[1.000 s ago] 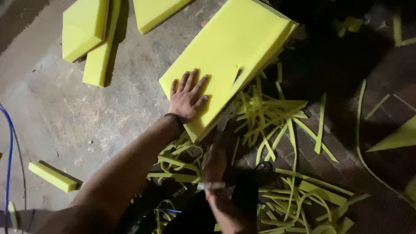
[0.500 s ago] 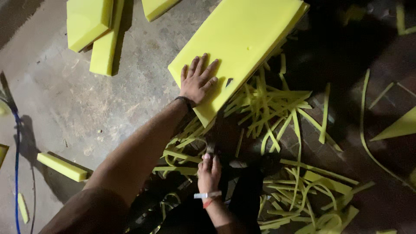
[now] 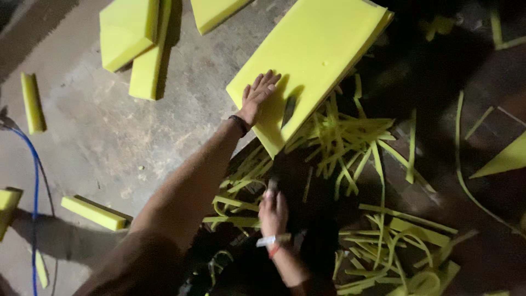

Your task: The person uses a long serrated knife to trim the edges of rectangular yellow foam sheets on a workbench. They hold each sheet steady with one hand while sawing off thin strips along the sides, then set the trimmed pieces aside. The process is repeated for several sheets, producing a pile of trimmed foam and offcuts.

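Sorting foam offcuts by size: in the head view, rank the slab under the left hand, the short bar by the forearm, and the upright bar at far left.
Slab; the two bars, and, look alike.

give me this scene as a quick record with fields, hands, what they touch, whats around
left hand: left hand pressed flat, fingers spread, on the yellow foam slab
right hand: right hand lower down, closed over something dark; what it grips is too dim to tell
wrists: dark band on the left, light band on the right
near slab: blade-like dark shape at its edge, unclear
offcuts: thin yellow foam strips piled beside the slab
floor: concrete floor with foam blocks and a blue cable
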